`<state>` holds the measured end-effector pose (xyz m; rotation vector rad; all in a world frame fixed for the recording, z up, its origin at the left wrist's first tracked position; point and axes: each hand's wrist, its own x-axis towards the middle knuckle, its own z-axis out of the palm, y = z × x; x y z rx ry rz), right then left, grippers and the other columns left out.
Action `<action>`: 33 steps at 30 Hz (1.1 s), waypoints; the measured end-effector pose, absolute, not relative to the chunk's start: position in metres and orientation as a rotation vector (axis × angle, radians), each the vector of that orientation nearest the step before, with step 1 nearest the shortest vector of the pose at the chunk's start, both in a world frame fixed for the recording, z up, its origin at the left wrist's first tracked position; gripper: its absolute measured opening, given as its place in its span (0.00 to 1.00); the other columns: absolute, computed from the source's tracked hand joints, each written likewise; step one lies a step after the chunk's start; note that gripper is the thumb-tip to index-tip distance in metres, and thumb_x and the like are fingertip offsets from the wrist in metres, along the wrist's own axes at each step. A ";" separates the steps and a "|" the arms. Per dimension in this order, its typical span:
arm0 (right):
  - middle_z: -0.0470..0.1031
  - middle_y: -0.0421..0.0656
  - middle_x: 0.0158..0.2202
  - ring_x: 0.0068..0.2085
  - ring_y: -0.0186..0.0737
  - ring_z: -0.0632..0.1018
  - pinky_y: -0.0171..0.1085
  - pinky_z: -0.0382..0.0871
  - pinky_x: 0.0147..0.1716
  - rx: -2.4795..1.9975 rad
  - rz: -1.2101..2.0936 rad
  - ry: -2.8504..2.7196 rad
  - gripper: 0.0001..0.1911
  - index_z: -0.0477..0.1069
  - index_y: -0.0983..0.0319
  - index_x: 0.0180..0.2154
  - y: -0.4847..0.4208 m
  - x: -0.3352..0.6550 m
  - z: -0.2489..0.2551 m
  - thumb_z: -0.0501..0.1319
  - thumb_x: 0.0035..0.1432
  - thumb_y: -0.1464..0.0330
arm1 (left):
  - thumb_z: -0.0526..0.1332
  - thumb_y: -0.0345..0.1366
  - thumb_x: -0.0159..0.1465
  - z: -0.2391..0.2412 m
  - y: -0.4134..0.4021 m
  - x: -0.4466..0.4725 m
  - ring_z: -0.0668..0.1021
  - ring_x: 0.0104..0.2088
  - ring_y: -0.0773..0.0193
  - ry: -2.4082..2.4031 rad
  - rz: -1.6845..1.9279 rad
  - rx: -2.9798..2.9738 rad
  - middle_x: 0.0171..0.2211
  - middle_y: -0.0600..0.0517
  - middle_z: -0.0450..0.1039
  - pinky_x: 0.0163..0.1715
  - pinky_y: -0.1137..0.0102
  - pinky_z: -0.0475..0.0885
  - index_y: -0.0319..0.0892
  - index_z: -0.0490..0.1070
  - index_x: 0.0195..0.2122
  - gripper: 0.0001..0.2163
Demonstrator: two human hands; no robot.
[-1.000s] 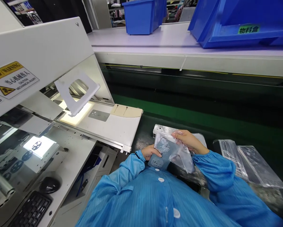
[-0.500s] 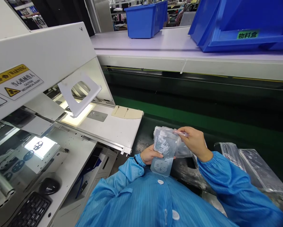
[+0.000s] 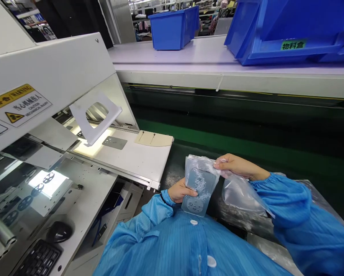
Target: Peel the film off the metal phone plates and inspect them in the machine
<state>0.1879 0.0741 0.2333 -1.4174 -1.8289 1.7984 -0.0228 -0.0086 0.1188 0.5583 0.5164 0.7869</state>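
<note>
My left hand (image 3: 180, 191) is closed on a thin stack of flat, phone-sized panels, thumb on top. The front panel (image 3: 195, 206) is grey-blue and translucent, with a cluster of round holes or rings at its lower end and whitish patches higher up. Clear plastic sleeves (image 3: 199, 161) show behind its upper end. At the stack's upper right corner, my right hand (image 3: 236, 165) pinches the edge of a clear plastic bag (image 3: 241, 193). The bag hangs loosely below that hand, towards the right sleeve. Whether it still encloses a panel I cannot tell.
On the left stands a white machine (image 3: 51, 69) with a lit bed and a grey plate (image 3: 114, 142). A mouse (image 3: 59, 231) and keyboard (image 3: 38, 258) lie below it. Blue bins (image 3: 166, 32) stand on the shelf. Clear packets (image 3: 318, 195) lie partly behind my right sleeve.
My right hand has shifted right, and the clear bag now spreads and hangs beneath it. My right forearm now covers more of the packets. The left hand keeps its hold on the stack.
</note>
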 end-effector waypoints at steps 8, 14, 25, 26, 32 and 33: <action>0.72 0.40 0.19 0.23 0.35 0.68 0.35 0.60 0.23 -1.544 1.368 -1.906 0.22 0.75 0.62 0.23 0.067 0.182 0.223 0.70 0.35 0.50 | 0.75 0.28 0.37 0.115 -0.007 -0.024 0.76 0.28 0.66 0.531 0.816 0.548 0.29 0.53 0.75 0.34 0.69 0.70 0.39 0.71 0.36 0.24; 0.61 0.37 0.15 0.21 0.31 0.62 0.34 0.54 0.22 -1.440 1.039 -2.031 0.27 0.64 0.61 0.15 0.060 0.169 0.223 0.62 0.45 0.45 | 0.75 0.29 0.36 0.112 -0.006 -0.026 0.76 0.28 0.65 0.542 0.821 0.569 0.28 0.52 0.75 0.34 0.69 0.70 0.38 0.71 0.38 0.26; 0.61 0.33 0.17 0.18 0.27 0.61 0.32 0.53 0.18 -1.353 1.799 -1.699 0.25 0.67 0.61 0.24 0.071 0.185 0.212 0.67 0.42 0.46 | 0.76 0.30 0.35 0.112 -0.003 -0.033 0.77 0.30 0.64 0.550 0.846 0.607 0.29 0.49 0.76 0.38 0.67 0.70 0.36 0.74 0.37 0.25; 0.60 0.33 0.17 0.17 0.26 0.60 0.31 0.53 0.17 -1.325 1.839 -1.663 0.25 0.65 0.61 0.24 0.070 0.182 0.211 0.66 0.42 0.46 | 0.76 0.31 0.35 0.112 -0.003 -0.034 0.77 0.30 0.64 0.544 0.847 0.614 0.29 0.49 0.76 0.37 0.68 0.70 0.36 0.74 0.37 0.25; 0.65 0.37 0.21 0.22 0.32 0.66 0.34 0.61 0.22 -1.199 1.499 -1.862 0.25 0.65 0.60 0.25 0.058 0.168 0.208 0.59 0.50 0.44 | 0.76 0.30 0.34 0.117 -0.003 -0.034 0.76 0.29 0.67 0.518 0.875 0.596 0.27 0.51 0.76 0.35 0.70 0.70 0.37 0.74 0.37 0.25; 0.66 0.39 0.23 0.24 0.34 0.68 0.35 0.62 0.25 -1.151 1.309 -1.989 0.23 0.65 0.60 0.25 0.058 0.168 0.208 0.58 0.53 0.47 | 0.76 0.29 0.34 0.117 -0.003 -0.034 0.76 0.29 0.67 0.518 0.883 0.586 0.27 0.51 0.76 0.34 0.71 0.70 0.37 0.74 0.37 0.26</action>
